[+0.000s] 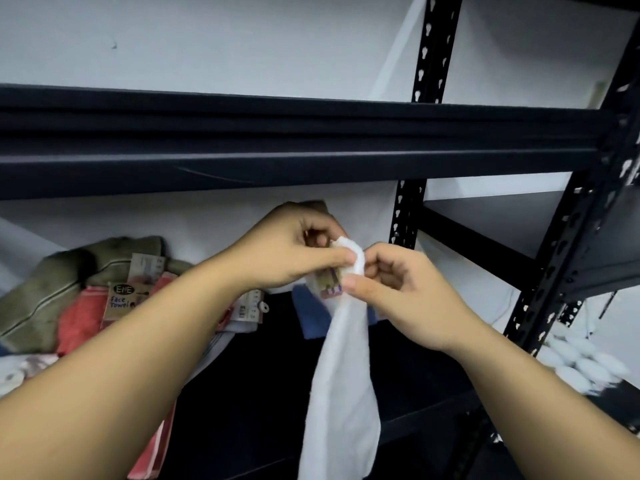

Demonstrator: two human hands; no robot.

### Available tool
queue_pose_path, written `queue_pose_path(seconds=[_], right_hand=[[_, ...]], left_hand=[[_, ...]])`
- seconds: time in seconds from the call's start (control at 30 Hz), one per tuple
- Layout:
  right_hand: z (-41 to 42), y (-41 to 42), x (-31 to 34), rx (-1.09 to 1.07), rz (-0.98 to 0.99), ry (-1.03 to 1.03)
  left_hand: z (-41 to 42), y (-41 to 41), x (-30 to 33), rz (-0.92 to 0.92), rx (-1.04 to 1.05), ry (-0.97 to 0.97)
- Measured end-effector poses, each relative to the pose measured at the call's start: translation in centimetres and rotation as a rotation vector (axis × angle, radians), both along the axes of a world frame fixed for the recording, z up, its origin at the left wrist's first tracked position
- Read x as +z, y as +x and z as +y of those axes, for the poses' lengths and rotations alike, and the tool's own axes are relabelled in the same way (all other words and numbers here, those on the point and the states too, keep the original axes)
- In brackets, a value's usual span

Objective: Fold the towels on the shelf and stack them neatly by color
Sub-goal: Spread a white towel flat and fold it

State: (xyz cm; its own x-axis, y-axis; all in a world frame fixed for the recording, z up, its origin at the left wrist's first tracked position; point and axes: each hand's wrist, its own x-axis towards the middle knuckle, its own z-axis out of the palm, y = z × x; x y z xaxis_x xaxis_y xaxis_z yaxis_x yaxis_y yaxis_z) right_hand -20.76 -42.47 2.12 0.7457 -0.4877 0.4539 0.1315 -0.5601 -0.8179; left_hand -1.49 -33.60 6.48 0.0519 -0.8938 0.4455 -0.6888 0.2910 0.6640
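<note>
i judge the task is near its beginning. on the shelf [433,403] i see no neat stack by color: an olive towel [41,299] and a pink towel [81,320] lie crumpled together at the left, some with paper labels [119,301] on them, and a blue towel [311,313] lies behind my hands. all of these are left to fold and sort, as far as i can see.

the white towel [341,393] is the one in work. it is in the air in front of the shelf, held at its top end and hanging down long and narrow, not spread flat. it looks soft and thin, with a small printed tag near the top.

my left hand [294,247] is closed on the top corner of the white towel, thumb and fingers pinching it. my right hand [398,285] is just beside it, fingers curled, pinching the same bunched top edge near the tag. the two hands almost touch.
</note>
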Motion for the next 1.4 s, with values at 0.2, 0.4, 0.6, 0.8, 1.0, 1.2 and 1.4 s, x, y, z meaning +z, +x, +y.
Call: queue_pose_path(seconds=[0.2,0.4,0.6,0.8,1.0,1.2,1.4], right_hand=[[-0.9,1.0,0.0,-0.043,0.091,-0.054],[-5.0,-2.1,-3.1,-0.079,0.519,-0.210],[-7.8,-4.2,-4.0,-0.089,0.842,-0.305],[-11.3,-4.1,-3.9,-0.299,0.658,-0.345],[-12.4,-4.3,-3.6,-0.425,0.418,-0.466],[-12.1,-5.9,-7.5,-0.220,0.577,-0.300],[-10.9,-7.8,-12.6,-0.031,0.712,-0.080]], left_hand=[[-0.7,-1.0,1.0,-0.108,0.021,0.075],[0.2,1.9,0.5,-0.043,0.212,0.061],[1.7,3.5,0.3,-0.004,0.320,0.007],[3.2,7.0,-2.1,0.062,0.406,0.059],[4.5,8.9,-6.0,0.201,0.414,-0.024],[7.9,9.2,-11.5,0.209,0.224,0.221],[10.0,7.9,-17.6,0.337,0.029,0.499]])
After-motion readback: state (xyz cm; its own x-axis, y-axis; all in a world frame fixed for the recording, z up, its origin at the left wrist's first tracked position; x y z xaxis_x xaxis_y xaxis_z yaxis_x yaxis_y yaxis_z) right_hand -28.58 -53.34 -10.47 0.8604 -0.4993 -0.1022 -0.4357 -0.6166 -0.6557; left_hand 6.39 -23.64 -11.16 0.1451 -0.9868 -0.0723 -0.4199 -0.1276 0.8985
